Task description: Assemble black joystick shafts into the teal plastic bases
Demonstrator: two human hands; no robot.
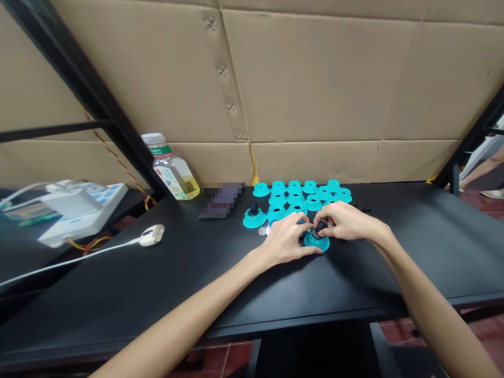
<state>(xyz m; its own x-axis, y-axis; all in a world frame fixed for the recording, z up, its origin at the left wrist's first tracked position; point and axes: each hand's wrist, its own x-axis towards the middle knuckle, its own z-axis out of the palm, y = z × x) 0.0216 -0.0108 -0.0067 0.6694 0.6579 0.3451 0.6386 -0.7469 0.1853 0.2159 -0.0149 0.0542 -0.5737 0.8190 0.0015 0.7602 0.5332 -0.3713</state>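
Note:
My left hand (pixel 286 239) and my right hand (pixel 344 220) meet over one turquoise round plastic part (pixel 317 242) on the black table (pixel 197 273). The left hand's fingers curl around the part's left rim. With pinched fingers, the right hand grips a small black piece (pixel 318 228) at the part's centre. Behind the hands stand several more turquoise parts (pixel 303 194) in rows. One turquoise part with a black piece on top (pixel 254 216) sits apart at the left.
A plastic bottle with yellow liquid (pixel 173 170) stands at the back left, a dark blurred flat object (pixel 221 201) beside it. A white cable with a switch (pixel 151 234) crosses the left side. A white power strip (pixel 79 210) lies far left. Cardboard walls stand behind.

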